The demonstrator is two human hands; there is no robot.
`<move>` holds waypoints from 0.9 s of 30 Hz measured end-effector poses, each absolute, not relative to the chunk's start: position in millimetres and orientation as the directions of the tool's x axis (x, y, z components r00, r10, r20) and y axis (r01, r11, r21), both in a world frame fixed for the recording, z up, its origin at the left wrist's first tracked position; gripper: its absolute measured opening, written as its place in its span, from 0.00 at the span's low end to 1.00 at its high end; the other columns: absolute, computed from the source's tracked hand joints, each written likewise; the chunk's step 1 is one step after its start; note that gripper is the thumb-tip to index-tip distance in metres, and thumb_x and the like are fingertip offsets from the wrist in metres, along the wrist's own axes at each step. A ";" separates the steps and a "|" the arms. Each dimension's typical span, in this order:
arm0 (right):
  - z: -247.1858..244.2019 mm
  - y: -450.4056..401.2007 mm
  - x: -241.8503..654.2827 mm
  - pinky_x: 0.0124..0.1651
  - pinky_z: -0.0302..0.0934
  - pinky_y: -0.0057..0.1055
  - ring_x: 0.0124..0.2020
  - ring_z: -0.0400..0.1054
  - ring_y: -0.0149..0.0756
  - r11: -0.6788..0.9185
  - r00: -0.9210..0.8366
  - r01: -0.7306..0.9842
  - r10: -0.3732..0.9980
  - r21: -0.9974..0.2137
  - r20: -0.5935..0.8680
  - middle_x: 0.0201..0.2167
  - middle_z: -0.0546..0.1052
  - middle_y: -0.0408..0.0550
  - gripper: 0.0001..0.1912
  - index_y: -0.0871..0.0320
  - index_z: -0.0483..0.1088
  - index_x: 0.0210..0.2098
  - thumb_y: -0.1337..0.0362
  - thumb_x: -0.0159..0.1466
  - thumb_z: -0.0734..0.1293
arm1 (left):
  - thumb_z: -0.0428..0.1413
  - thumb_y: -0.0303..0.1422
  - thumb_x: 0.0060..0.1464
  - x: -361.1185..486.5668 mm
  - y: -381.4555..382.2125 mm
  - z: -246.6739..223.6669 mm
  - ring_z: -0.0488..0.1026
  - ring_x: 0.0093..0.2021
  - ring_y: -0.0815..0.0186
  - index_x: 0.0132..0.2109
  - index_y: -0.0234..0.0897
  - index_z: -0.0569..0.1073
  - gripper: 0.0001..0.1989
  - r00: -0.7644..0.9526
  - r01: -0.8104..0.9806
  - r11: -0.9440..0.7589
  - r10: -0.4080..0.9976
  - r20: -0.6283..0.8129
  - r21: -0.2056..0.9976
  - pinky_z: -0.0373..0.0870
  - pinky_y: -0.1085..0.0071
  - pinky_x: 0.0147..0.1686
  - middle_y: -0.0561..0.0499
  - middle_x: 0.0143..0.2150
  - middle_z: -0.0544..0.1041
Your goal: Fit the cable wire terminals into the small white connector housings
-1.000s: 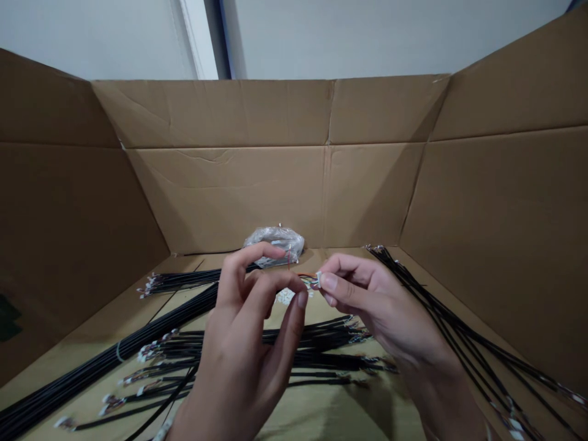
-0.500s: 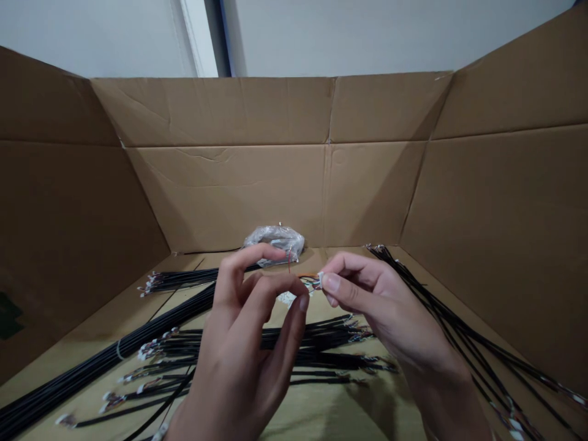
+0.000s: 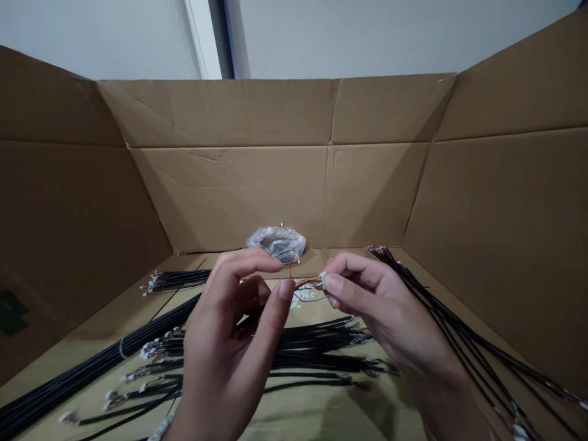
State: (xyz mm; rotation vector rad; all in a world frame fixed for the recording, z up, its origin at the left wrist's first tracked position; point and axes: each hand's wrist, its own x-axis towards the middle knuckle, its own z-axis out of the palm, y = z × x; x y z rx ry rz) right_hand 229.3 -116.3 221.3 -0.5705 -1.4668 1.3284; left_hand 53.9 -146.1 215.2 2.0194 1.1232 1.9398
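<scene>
My right hand pinches a small white connector between thumb and forefinger. Thin coloured wires, orange and brown among them, run from the connector leftward to my left hand. The left thumb lies by the wires with the forefinger raised apart above it; the other fingers curl around a black cable, mostly hidden behind the hand. One red wire stands upright by the left fingertips, apart from the others. Beneath the wires, small white pieces lie on the cardboard surface.
Bundles of black cables lie under the hands, with a thick tied bundle at left and more cables at right. A clear plastic bag sits by the back cardboard wall. Cardboard sides rise left and right.
My left hand has moved slightly left and turned; its thumb and forefinger have parted from their pinch by the wires. My right hand still holds the connector in nearly the same place.
</scene>
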 end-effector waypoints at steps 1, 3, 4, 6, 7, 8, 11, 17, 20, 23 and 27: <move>220.8 -116.2 228.6 0.32 0.53 0.26 0.27 0.57 0.26 0.282 -0.351 -0.289 0.858 -0.915 0.375 0.24 0.68 0.36 0.10 0.55 0.76 0.31 0.59 0.67 0.75 | 0.58 0.27 0.65 54.6 -146.3 216.8 0.75 0.32 0.74 0.46 0.46 0.74 0.07 -0.094 0.395 -0.715 0.594 0.799 0.577 0.72 0.81 0.27 0.56 0.42 0.76; 220.0 -116.1 227.4 0.33 0.55 0.25 0.28 0.60 0.26 0.312 -0.336 -0.299 0.850 -0.902 0.406 0.25 0.69 0.36 0.09 0.54 0.76 0.32 0.59 0.67 0.75 | 0.58 0.27 0.65 55.6 -147.2 218.9 0.74 0.27 0.77 0.44 0.46 0.73 0.07 -0.087 0.344 -0.717 0.618 0.781 0.606 0.73 0.85 0.27 0.59 0.36 0.76; 219.8 -116.1 226.9 0.34 0.56 0.25 0.29 0.61 0.27 0.336 -0.327 -0.299 0.844 -0.893 0.426 0.26 0.70 0.36 0.09 0.53 0.77 0.32 0.59 0.68 0.74 | 0.58 0.26 0.65 55.8 -147.8 219.3 0.74 0.27 0.77 0.43 0.46 0.72 0.07 -0.090 0.325 -0.716 0.628 0.773 0.618 0.74 0.86 0.29 0.60 0.34 0.75; 219.6 -116.4 225.9 0.36 0.57 0.26 0.31 0.64 0.27 0.390 -0.305 -0.282 0.830 -0.877 0.467 0.28 0.73 0.37 0.09 0.52 0.78 0.33 0.58 0.71 0.71 | 0.57 0.26 0.65 55.5 -148.7 218.9 0.75 0.29 0.77 0.41 0.45 0.71 0.07 -0.105 0.305 -0.718 0.628 0.771 0.626 0.74 0.87 0.31 0.61 0.32 0.74; 219.8 -116.6 225.4 0.37 0.58 0.27 0.32 0.65 0.28 0.412 -0.290 -0.255 0.830 -0.875 0.476 0.30 0.74 0.38 0.09 0.51 0.78 0.35 0.58 0.72 0.69 | 0.58 0.25 0.65 55.2 -148.9 218.4 0.75 0.29 0.78 0.41 0.45 0.71 0.07 -0.110 0.299 -0.721 0.624 0.773 0.625 0.74 0.88 0.32 0.61 0.32 0.74; 220.2 -116.8 225.0 0.38 0.58 0.27 0.33 0.66 0.28 0.431 -0.273 -0.216 0.835 -0.876 0.478 0.32 0.76 0.38 0.08 0.51 0.79 0.37 0.58 0.72 0.68 | 0.58 0.25 0.64 54.7 -149.1 217.9 0.74 0.29 0.77 0.40 0.45 0.71 0.08 -0.113 0.298 -0.723 0.622 0.775 0.623 0.74 0.88 0.32 0.61 0.33 0.74; 222.5 -117.4 223.8 0.40 0.60 0.30 0.36 0.68 0.31 0.450 -0.261 -0.072 0.853 -0.890 0.452 0.36 0.78 0.40 0.07 0.51 0.79 0.40 0.58 0.71 0.69 | 0.58 0.24 0.63 53.2 -149.2 217.3 0.73 0.30 0.77 0.39 0.44 0.70 0.08 -0.122 0.284 -0.737 0.607 0.785 0.613 0.75 0.86 0.32 0.59 0.35 0.74; 224.9 -117.8 222.5 0.35 0.58 0.30 0.31 0.64 0.31 0.478 -0.308 -0.046 0.829 -0.877 0.467 0.31 0.75 0.40 0.08 0.54 0.75 0.33 0.59 0.68 0.71 | 0.57 0.24 0.65 51.9 -149.5 217.9 0.72 0.35 0.75 0.40 0.44 0.70 0.09 -0.111 0.235 -0.743 0.619 0.777 0.626 0.74 0.86 0.36 0.57 0.37 0.73; 224.3 -117.4 221.4 0.31 0.57 0.30 0.28 0.63 0.31 0.503 -0.280 -0.034 0.825 -0.864 0.491 0.28 0.74 0.40 0.06 0.54 0.76 0.32 0.61 0.66 0.71 | 0.56 0.26 0.67 51.6 -150.7 215.6 0.71 0.35 0.74 0.41 0.44 0.70 0.07 -0.095 0.206 -0.742 0.634 0.768 0.638 0.74 0.85 0.34 0.56 0.38 0.73; 224.8 -116.9 221.2 0.31 0.58 0.30 0.28 0.65 0.32 0.521 -0.238 -0.022 0.826 -0.853 0.511 0.27 0.74 0.41 0.07 0.55 0.76 0.31 0.60 0.65 0.71 | 0.53 0.29 0.71 51.7 -152.1 212.4 0.71 0.38 0.72 0.42 0.46 0.71 0.06 -0.084 0.196 -0.729 0.654 0.752 0.656 0.73 0.85 0.35 0.55 0.41 0.73; 224.7 -117.6 222.6 0.31 0.60 0.29 0.28 0.66 0.31 0.585 -0.158 -0.011 0.800 -0.811 0.579 0.27 0.75 0.41 0.08 0.55 0.77 0.31 0.60 0.65 0.72 | 0.50 0.28 0.72 52.1 -152.6 212.1 0.72 0.43 0.72 0.43 0.47 0.70 0.08 -0.051 0.188 -0.718 0.674 0.737 0.670 0.74 0.84 0.41 0.55 0.44 0.72</move>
